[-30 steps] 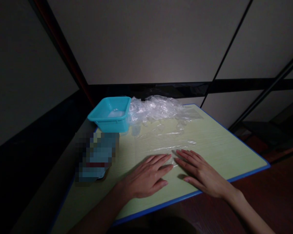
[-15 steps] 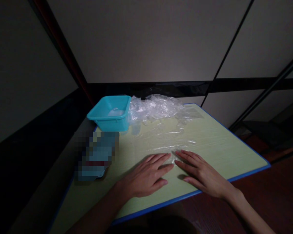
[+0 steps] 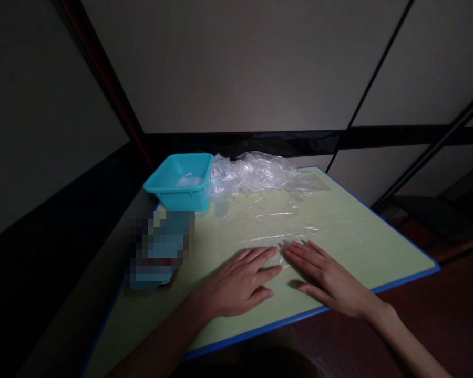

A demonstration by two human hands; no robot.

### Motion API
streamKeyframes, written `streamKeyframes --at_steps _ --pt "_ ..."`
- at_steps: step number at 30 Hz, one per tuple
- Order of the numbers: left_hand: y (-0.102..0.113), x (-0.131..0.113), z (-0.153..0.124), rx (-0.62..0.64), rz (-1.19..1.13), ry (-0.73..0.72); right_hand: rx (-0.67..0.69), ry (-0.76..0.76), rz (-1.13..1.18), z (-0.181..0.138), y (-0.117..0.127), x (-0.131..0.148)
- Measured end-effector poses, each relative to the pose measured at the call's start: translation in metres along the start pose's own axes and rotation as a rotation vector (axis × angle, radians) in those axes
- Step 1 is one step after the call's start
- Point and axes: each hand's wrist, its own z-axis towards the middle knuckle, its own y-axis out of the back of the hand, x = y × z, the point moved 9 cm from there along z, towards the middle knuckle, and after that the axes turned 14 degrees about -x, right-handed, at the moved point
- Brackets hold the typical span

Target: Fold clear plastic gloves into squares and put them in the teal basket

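Observation:
A clear plastic bag [image 3: 268,223] lies spread flat on the pale yellow-green table [image 3: 362,231], faint creases catching the light. My left hand [image 3: 240,283] rests palm down with fingers stretched out, its fingertips on the near edge of the plastic. Just to the right, my right hand [image 3: 327,275] also lies flat, fingers extended and pointing toward the left fingertips. A small gap separates the two hands, with shiny plastic showing in it. Neither hand grips anything.
A turquoise plastic basin [image 3: 185,197] stands at the back left, with something whitish inside. Beside it is a crumpled heap of clear plastic bags [image 3: 260,170]. A pixelated flat object [image 3: 161,249] lies at the left edge. Behind the table rises a panelled wall [image 3: 240,68].
The index finger of my right hand has lifted or spread slightly away from the others. My left hand holds its place. The whole view has shifted a little.

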Motion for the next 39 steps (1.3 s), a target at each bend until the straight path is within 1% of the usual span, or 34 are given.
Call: streamKeyframes --at_steps 3,6,16,22,27,33,39 --pt "0.001 0.000 0.001 -0.004 -0.002 0.002 0.035 0.028 0.009 0.004 -0.004 0.000" --pt "0.001 0.000 0.001 -0.009 -0.004 0.002 0.047 0.023 -0.011 0.006 -0.009 -0.004" --pt "0.001 0.001 0.001 0.001 -0.014 0.007 0.026 -0.010 -0.129 0.003 -0.015 -0.012" --pt "0.001 0.000 0.001 0.008 -0.010 0.001 0.008 -0.016 -0.128 0.004 -0.013 -0.012" --pt "-0.001 -0.004 0.002 0.042 -0.027 -0.038 -0.026 -0.013 -0.111 0.005 -0.011 -0.011" --pt "-0.004 -0.007 0.011 0.063 0.007 -0.099 -0.002 -0.021 -0.113 0.004 -0.015 -0.013" --pt "-0.015 -0.012 0.015 0.081 0.017 -0.132 -0.029 -0.027 -0.107 0.005 -0.012 -0.013"
